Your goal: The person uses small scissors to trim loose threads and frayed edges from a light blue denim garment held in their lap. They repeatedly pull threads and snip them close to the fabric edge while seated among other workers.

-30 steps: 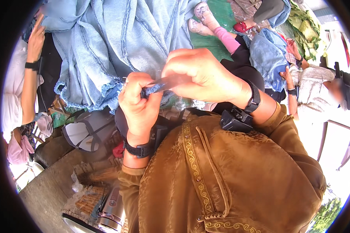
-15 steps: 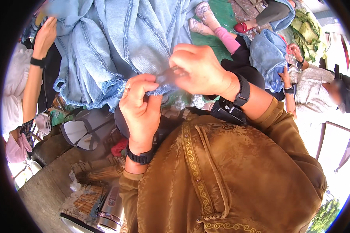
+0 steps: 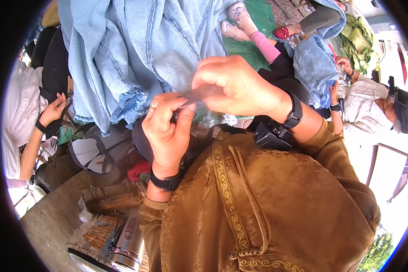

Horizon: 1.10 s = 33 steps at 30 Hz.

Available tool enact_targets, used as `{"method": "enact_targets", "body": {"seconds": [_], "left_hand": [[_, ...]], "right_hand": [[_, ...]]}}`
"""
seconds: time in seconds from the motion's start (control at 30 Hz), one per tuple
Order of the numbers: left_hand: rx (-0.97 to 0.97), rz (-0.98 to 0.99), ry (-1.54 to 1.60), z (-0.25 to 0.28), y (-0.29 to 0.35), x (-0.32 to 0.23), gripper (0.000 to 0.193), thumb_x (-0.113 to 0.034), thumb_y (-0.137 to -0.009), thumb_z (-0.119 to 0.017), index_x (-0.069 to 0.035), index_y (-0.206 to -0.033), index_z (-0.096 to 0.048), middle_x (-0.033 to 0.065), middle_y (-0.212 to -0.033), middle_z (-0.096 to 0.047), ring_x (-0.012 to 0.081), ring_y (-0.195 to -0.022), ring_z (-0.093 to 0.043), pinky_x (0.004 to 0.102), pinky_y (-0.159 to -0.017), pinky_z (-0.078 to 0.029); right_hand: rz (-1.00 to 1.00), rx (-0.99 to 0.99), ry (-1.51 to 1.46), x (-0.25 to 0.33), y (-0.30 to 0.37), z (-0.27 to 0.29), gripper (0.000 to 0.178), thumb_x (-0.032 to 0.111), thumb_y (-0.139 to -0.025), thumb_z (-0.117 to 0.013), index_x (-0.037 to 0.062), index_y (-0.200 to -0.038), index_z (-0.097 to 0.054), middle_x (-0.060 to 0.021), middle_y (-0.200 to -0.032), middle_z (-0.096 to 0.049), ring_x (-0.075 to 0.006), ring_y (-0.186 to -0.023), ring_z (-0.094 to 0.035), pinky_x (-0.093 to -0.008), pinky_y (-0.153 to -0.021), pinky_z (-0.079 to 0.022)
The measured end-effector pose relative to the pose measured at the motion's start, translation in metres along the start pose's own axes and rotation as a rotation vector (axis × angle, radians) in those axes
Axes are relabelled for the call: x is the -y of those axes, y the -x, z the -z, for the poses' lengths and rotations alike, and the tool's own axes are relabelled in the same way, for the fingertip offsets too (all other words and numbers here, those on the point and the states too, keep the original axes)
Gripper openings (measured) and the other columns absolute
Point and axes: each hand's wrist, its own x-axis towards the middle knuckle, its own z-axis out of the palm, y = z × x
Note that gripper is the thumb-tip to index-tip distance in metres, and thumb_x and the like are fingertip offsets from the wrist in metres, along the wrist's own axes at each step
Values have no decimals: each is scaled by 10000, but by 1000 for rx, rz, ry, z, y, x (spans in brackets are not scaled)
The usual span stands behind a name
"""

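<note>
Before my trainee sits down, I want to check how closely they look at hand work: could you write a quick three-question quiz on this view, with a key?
1. What does the person's right hand hold?
A) a spoon
B) a grey, blade-like tool
C) a ball of yarn

2. True or false: nothing is worn on the wrist of the left hand.

3. Fill in the blank: the denim seen in folds beyond the hands is light ____.

Key:
1. B
2. False; a black band circles it.
3. blue
</note>
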Motion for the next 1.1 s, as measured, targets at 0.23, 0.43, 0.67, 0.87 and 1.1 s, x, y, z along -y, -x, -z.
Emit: {"method": "enact_targets", "body": {"seconds": [0.23,0.43,0.67,0.87,1.1], "left_hand": [[36,-3,-54,2,0,-3,231,39,-696,-713,-51,-870,-590,81,-862,-599,211,-767,-572,289,-690,-463],[-149,-214,-423,2,5,0,258,30,-687,-718,-50,-898,-591,96,-940,-564,223,-826,-556,297,-676,-461],[230,824,812,13,36,-8,305,-284,-921,-570,-16,-1065,-592,73,-939,-620,115,-698,-565,212,-558,-437],[-185,916,1344,-4,26,11,105,-160,-891,-609,-60,-925,-612,49,-874,-640,133,-716,-570,239,-600,-463],[-217,837,1360,-15,19,6,67,-82,-885,-595,-93,-947,-618,30,-856,-637,134,-742,-579,236,-617,-470]], "right_hand": [[-131,61,-217,-21,3,-11,191,122,-690,-623,-18,-818,-598,-133,-705,-591,-243,-627,-567,-344,-581,-445],[-254,65,-436,-17,6,-20,119,84,-756,-584,-22,-810,-579,-53,-673,-557,-78,-641,-483,-258,-586,-415],[-247,7,-499,-16,7,-32,126,93,-778,-590,-31,-792,-574,-64,-643,-563,-81,-613,-489,-271,-562,-419],[-201,1,-391,-6,8,-27,127,95,-800,-592,-32,-797,-583,-101,-663,-588,-118,-619,-559,-286,-569,-443],[-182,-42,-304,-7,13,-28,150,116,-800,-607,-32,-800,-583,-124,-661,-582,-161,-591,-561,-299,-562,-441]]}}
